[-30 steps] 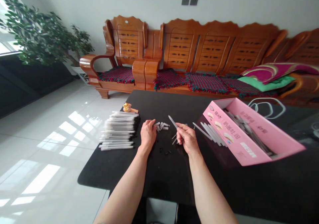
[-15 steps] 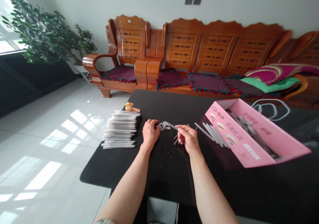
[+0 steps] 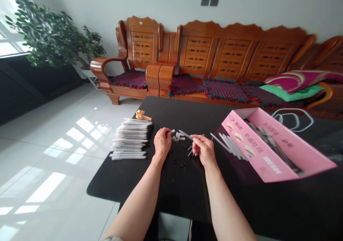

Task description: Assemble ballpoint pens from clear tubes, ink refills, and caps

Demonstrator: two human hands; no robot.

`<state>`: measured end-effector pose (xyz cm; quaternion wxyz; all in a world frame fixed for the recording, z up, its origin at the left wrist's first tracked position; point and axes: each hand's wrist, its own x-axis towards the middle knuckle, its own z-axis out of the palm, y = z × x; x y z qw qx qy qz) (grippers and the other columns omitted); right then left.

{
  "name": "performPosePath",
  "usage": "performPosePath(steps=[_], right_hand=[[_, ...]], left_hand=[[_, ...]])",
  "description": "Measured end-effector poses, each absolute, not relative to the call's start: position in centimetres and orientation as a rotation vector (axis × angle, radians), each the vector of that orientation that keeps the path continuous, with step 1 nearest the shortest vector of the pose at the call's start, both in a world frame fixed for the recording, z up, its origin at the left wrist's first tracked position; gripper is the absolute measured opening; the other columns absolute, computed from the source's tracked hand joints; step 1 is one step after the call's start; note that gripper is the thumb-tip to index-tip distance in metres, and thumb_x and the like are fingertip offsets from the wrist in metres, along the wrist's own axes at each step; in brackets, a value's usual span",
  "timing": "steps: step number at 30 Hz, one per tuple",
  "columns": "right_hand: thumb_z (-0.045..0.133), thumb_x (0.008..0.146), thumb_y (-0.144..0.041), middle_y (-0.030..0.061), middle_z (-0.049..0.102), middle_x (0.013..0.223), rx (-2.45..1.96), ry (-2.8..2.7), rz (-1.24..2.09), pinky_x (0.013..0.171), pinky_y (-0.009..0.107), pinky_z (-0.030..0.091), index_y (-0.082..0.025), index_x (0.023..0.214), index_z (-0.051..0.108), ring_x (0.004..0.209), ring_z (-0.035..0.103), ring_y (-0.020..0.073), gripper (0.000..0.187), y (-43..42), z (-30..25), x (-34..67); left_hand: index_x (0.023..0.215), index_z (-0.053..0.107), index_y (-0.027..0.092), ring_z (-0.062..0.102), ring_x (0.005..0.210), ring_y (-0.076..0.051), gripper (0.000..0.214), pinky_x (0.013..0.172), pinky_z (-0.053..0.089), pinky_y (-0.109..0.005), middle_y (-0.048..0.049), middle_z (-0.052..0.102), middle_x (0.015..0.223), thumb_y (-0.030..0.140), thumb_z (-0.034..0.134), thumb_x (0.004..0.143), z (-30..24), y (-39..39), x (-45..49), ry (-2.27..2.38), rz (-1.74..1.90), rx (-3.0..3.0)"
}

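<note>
My left hand (image 3: 162, 143) is closed, pinching a small white pen cap (image 3: 173, 131) that pokes out past the fingertips. In my right hand (image 3: 204, 149) a slim whitish pen barrel (image 3: 185, 135) is pinched, its free end pointing left toward the cap without touching it. Between the hands lies a small heap of loose white caps (image 3: 175, 139). Thin sticks (image 3: 190, 149) rest beside the right fingers, partly hidden by them. Several small black pieces (image 3: 183, 165) are scattered nearer to me. Left of my left hand lies a stacked row of white pens with black ends (image 3: 131, 139).
More whitish barrels (image 3: 230, 145) lie right of my right hand, against a pink open box (image 3: 257, 151) with dark grey contents. A small yellow figurine (image 3: 140, 115) sits at the far left of the black table (image 3: 182, 112). A wooden bench (image 3: 198, 51) stands behind.
My left fingers have lifted a white cap from the small heap, and it now shows at the fingertips. My right hand still holds the barrel. The view has shifted slightly.
</note>
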<state>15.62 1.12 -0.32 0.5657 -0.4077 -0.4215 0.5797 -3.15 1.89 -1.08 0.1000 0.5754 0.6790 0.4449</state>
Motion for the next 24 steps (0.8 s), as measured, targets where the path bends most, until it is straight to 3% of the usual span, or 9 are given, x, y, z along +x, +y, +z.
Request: performPosePath(steps=[9, 20, 24], right_hand=[[0.071, 0.074, -0.033, -0.0023, 0.059, 0.049, -0.955, -1.012, 1.346, 0.031, 0.018, 0.029, -0.014, 0.088, 0.073, 0.035, 0.048, 0.0086, 0.023, 1.02, -0.27, 15.67], [0.071, 0.074, -0.033, -0.0029, 0.058, 0.049, -0.958, -1.021, 1.358, 0.031, 0.019, 0.029, -0.015, 0.087, 0.073, 0.035, 0.047, 0.0086, 0.023, 0.95, -0.06, 15.6], [0.071, 0.074, -0.033, -0.0029, 0.058, 0.049, -0.958, -1.034, 1.369, 0.032, 0.018, 0.03, -0.015, 0.087, 0.073, 0.035, 0.047, 0.0081, 0.022, 1.0, -0.21, 15.62]], left_hand=[[0.094, 0.07, 0.018, 0.062, 0.069, -0.014, 0.021, 0.062, 0.045, -0.022, -0.0022, 0.07, 0.078, 0.033, 0.056, 0.087, -0.86, 1.7, -3.75, 1.446, 1.549, 1.435], [0.087, 0.071, 0.015, 0.056, 0.057, -0.01, 0.027, 0.053, 0.042, -0.019, -0.0011, 0.065, 0.068, 0.041, 0.069, 0.08, -0.75, 1.71, -3.36, 1.236, 1.506, 1.267], [0.099, 0.072, 0.016, 0.057, 0.057, -0.011, 0.028, 0.054, 0.043, -0.02, -0.0018, 0.067, 0.07, 0.039, 0.065, 0.083, -0.39, 1.45, -3.06, 1.216, 1.437, 1.392]])
